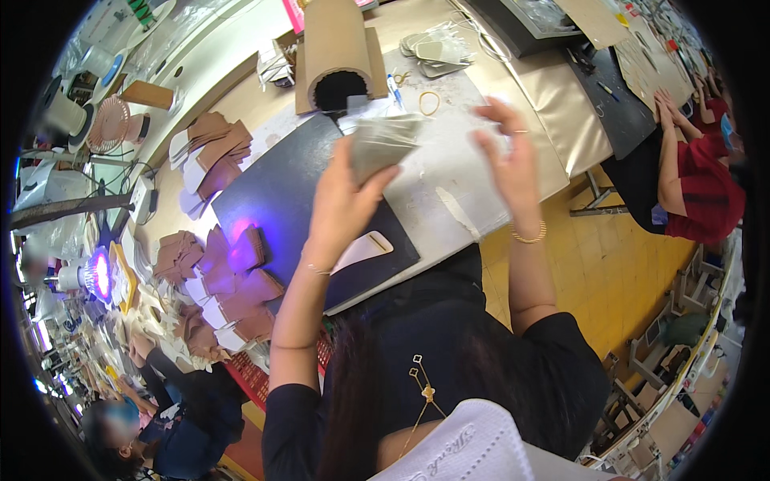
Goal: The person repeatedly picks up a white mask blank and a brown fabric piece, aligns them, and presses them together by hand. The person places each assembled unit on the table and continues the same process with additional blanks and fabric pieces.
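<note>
The left hand (346,195) grips a gathered grey stack (382,146); the blurred right hand (513,163), fingers parted, looks empty; another pile (437,50) lies untouched.

A gold necklace (428,394) and bracelet (528,234) accompany a black short-sleeved top (561,373).

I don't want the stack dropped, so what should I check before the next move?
1. Left hand gripping the grey stack: ok, fingers and thumb hold it.
2. Right hand free: ok, raised apart from the stack, nothing visible in it.
3. Rubber band lying loose on the worktop: ok.
4. Dark mat bare: not ok, a pale slotted piece lies on it.
5. Number of pieces in the stack: cannot tell.
</note>
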{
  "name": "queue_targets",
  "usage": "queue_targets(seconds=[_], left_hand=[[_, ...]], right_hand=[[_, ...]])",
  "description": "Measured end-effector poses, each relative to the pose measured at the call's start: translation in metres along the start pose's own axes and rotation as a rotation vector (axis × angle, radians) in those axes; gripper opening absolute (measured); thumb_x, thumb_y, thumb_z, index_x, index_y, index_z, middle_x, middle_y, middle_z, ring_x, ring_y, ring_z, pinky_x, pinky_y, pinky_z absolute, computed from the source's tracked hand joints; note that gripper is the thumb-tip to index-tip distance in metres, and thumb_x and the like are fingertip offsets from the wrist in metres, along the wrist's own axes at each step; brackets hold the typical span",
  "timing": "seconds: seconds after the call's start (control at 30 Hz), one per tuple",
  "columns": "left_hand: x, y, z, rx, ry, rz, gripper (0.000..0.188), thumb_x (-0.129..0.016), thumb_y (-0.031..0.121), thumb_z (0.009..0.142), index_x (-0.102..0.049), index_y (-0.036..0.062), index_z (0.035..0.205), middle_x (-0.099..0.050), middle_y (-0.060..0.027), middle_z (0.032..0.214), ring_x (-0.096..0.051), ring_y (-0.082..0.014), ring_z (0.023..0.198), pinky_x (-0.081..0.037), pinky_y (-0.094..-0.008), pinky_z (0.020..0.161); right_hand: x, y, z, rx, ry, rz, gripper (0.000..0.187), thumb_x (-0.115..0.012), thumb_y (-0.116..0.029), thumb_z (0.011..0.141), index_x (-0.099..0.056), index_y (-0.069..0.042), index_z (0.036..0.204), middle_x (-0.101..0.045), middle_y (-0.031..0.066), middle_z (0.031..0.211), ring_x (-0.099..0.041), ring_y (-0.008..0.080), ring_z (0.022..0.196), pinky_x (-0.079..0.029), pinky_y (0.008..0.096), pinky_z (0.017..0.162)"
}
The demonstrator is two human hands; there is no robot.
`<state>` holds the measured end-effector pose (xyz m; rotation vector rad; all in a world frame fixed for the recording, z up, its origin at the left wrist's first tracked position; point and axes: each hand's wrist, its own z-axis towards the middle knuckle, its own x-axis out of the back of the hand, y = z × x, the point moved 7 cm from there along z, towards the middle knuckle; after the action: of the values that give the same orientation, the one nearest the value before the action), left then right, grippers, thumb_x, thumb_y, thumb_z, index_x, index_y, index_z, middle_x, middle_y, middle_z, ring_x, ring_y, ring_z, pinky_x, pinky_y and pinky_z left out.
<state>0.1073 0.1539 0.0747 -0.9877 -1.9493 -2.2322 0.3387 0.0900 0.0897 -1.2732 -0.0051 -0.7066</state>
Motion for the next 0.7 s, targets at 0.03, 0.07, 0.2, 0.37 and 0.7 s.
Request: queue_targets(seconds=[0.03, 0.07, 0.2, 0.37, 0.7], left_hand=[[-0.016, 0.026, 0.003, -0.27, 0.035, 0.265, 0.053, -0.074, 0.021, 0.082, -0.048, 0.0017, 0.124, -0.063, -0.0216, 0.108, -0.065, -0.0366, 0.093, -0.048, -0.0431, 0.082], [-0.038, 0.037, 0.007, -0.363, -0.008, 0.402, 0.056, -0.074, 0.023, 0.08, -0.047, 0.0023, 0.124, -0.063, -0.0178, 0.102, -0.064, -0.0337, 0.087, -0.047, -0.0452, 0.076], [-0.123, 0.031, 0.017, -0.407, -0.236, 0.696, 0.056, -0.073, 0.022, 0.079, -0.046, -0.0007, 0.123, -0.061, -0.016, 0.106, -0.062, -0.0345, 0.091, -0.046, -0.043, 0.075], [-0.146, 0.011, 0.035, -0.321, -0.453, 0.598, 0.061, -0.074, 0.027, 0.08, -0.044, -0.001, 0.125, -0.06, -0.0197, 0.109, -0.062, -0.0351, 0.094, -0.047, -0.0449, 0.079], [-0.155, 0.024, 0.063, -0.373, -0.462, 0.524, 0.07, -0.075, 0.036, 0.078, -0.049, -0.0005, 0.131, -0.054, -0.0243, 0.121, -0.053, -0.0394, 0.113, -0.045, -0.0449, 0.094]], right_hand=[[0.028, 0.009, 0.0, -0.073, 0.099, 0.014, 0.042, -0.068, -0.024, 0.091, -0.056, -0.003, 0.125, -0.067, 0.0096, 0.111, -0.06, 0.0191, 0.108, -0.043, 0.0333, 0.097], [0.053, 0.016, -0.001, -0.119, 0.196, 0.024, 0.039, -0.066, -0.025, 0.093, -0.057, -0.003, 0.124, -0.068, 0.0086, 0.11, -0.059, 0.0169, 0.107, -0.043, 0.0326, 0.097], [0.096, 0.02, -0.013, -0.092, 0.299, 0.003, 0.037, -0.063, -0.025, 0.095, -0.057, -0.003, 0.123, -0.067, 0.0076, 0.112, -0.059, 0.0159, 0.107, -0.042, 0.0326, 0.097], [0.104, 0.025, -0.022, -0.083, 0.319, -0.013, 0.034, -0.061, -0.025, 0.097, -0.057, -0.002, 0.122, -0.068, 0.0086, 0.11, -0.059, 0.0161, 0.108, -0.041, 0.0314, 0.097], [0.097, 0.023, -0.02, -0.028, 0.272, 0.169, 0.052, -0.046, -0.044, 0.101, -0.054, 0.005, 0.116, -0.067, 0.0149, 0.1, -0.064, 0.0205, 0.088, -0.047, 0.0334, 0.089]])
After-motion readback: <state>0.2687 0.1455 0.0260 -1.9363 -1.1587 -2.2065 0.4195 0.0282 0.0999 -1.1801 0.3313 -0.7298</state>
